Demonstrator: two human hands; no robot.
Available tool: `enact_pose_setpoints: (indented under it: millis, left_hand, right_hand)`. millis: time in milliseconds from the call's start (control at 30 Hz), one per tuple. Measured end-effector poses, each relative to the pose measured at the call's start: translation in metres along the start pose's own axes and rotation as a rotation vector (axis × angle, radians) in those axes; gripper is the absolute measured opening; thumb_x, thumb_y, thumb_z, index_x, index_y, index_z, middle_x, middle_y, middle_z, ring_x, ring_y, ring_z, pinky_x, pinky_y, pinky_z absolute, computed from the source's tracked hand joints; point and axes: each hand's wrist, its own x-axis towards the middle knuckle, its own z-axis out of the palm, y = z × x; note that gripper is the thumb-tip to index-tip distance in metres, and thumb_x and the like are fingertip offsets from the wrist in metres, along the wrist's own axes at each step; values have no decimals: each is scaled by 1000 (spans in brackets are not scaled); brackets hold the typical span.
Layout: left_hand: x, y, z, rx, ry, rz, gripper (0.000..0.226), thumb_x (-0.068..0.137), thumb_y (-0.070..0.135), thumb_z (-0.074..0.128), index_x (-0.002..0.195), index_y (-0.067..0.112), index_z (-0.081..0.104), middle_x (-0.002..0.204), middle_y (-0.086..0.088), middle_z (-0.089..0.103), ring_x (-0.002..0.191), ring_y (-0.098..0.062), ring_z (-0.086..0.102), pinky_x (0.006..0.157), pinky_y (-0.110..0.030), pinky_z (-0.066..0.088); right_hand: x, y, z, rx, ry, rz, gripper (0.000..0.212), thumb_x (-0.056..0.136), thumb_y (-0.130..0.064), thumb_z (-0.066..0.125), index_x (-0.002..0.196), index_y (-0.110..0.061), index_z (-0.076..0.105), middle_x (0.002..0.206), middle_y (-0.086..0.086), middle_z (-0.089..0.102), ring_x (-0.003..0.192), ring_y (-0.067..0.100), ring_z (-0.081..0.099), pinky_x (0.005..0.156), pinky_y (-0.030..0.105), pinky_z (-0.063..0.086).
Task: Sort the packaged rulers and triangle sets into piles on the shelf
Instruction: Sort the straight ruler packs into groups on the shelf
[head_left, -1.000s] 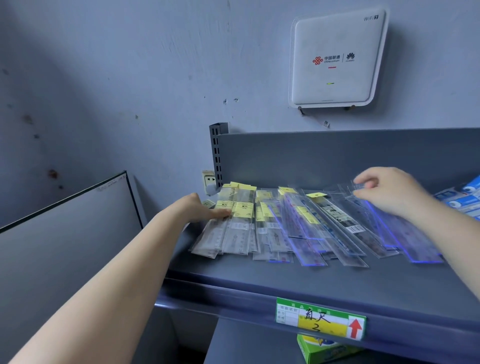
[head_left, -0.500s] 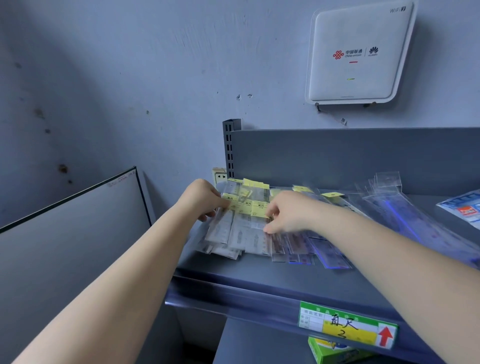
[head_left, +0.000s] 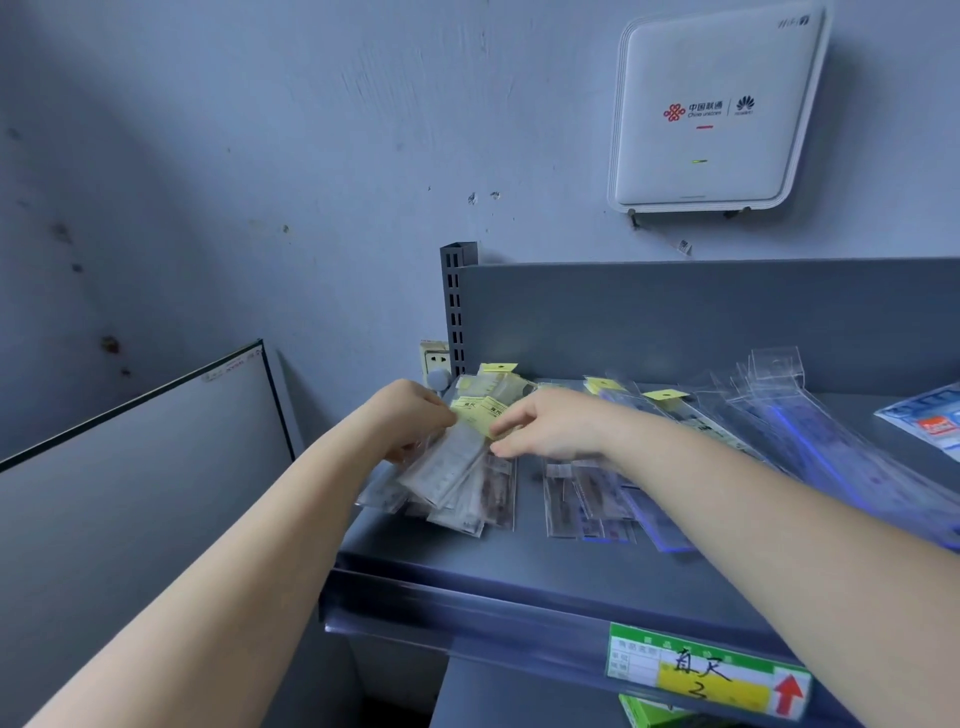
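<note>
Short packaged rulers with yellow header cards (head_left: 451, 470) lie bunched at the left end of the grey shelf (head_left: 519, 566). My left hand (head_left: 410, 415) grips this bundle from the left, fingers curled round it. My right hand (head_left: 550, 426) pinches the yellow top of the same bundle from the right. A second small group of short rulers (head_left: 587, 499) lies just right, partly under my right forearm. Longer clear ruler packets with blue edges (head_left: 810, 447) fan out further right.
A blue-and-white packet (head_left: 930, 421) lies at the shelf's right edge. The shelf's back panel (head_left: 675, 317) and slotted upright (head_left: 457, 306) stand behind. A wall socket (head_left: 435, 358), a white router (head_left: 711, 109), a dark-framed board (head_left: 145, 467) at left, a price label (head_left: 706, 675).
My right hand crossed from the long packets on the right to the left bundle. Both hands have gathered the short rulers together, opening a gap to the neighbouring group.
</note>
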Motion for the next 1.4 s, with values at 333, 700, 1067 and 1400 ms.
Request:
enact_pose_setpoints:
  millis: [333,700,1067,1400]
  left_hand:
    - [-19,-15,-2,-357,-62,21,9,90,5,51,86,10,58,83,-11,44,79,-20,38,70,-31,37]
    - [-46,-7,15,-541,-105,28,16,95,2,47,95,10,61,112,-16,62,95,-25,55,90,-31,40]
    - [-60,67,46,-105,39,403,22,86,18,62,108,15,62,96,4,60,79,-13,56,64,-16,43]
    - [-23,109,100,410,-17,363,43,78,54,64,79,13,50,80,-4,49,82,-23,45,70,-30,38]
  right_hand:
    - [-2,5,8,-129,13,24,34,85,-9,51,115,2,61,92,29,58,68,19,43,65,26,35]
    - [-19,-1,8,-117,25,-11,33,87,-11,51,116,3,59,90,20,61,83,33,57,73,33,47]
    - [-64,84,-69,-64,342,169,25,84,-20,64,107,-13,67,82,-9,58,86,16,55,78,24,43]
    - [-65,99,-57,-235,172,374,46,71,-53,73,82,-9,66,87,8,66,78,20,59,71,28,48]
